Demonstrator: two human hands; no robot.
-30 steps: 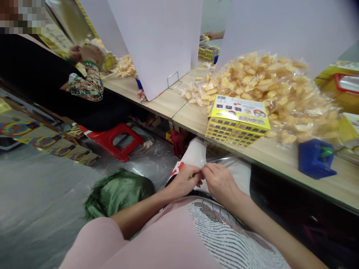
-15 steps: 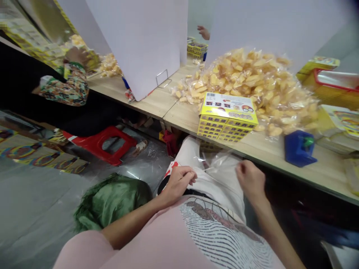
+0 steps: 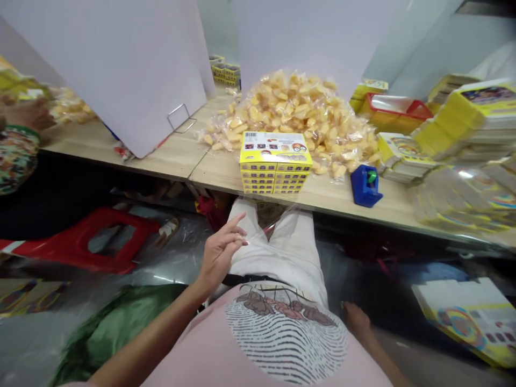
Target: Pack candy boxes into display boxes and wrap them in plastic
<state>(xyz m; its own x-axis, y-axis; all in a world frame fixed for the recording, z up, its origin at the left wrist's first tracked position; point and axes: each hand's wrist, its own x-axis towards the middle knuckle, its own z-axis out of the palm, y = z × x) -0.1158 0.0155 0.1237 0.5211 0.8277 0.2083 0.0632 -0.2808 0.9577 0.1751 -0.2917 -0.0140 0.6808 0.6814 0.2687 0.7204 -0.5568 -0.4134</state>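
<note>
My left hand [image 3: 221, 250] hangs over my lap, left of the white trousers [image 3: 278, 247], its fingers apart and nothing in them. Low at my right side is my right hand [image 3: 355, 318], blurred and dim, its fingers too unclear to read. In front of me, a block of stacked yellow boxes [image 3: 275, 164] stands at the table edge. Behind it rises a heap of clear-wrapped yellow pieces [image 3: 298, 110]. A blue tape dispenser [image 3: 365, 187] with green tape is to the right of the boxes.
White panels [image 3: 133, 64] stand on the table [image 3: 173, 166]. Stacks of yellow cartons [image 3: 463, 118] and a red-rimmed bin [image 3: 397, 113] are at right. At left are a person's patterned sleeve [image 3: 18, 158], a red stool [image 3: 108, 239] and a green bag [image 3: 124, 322].
The view has swung right, showing more cartons. My left hand's fingers have spread. My right hand has dropped from beside my lap, lower and back along my right side.
</note>
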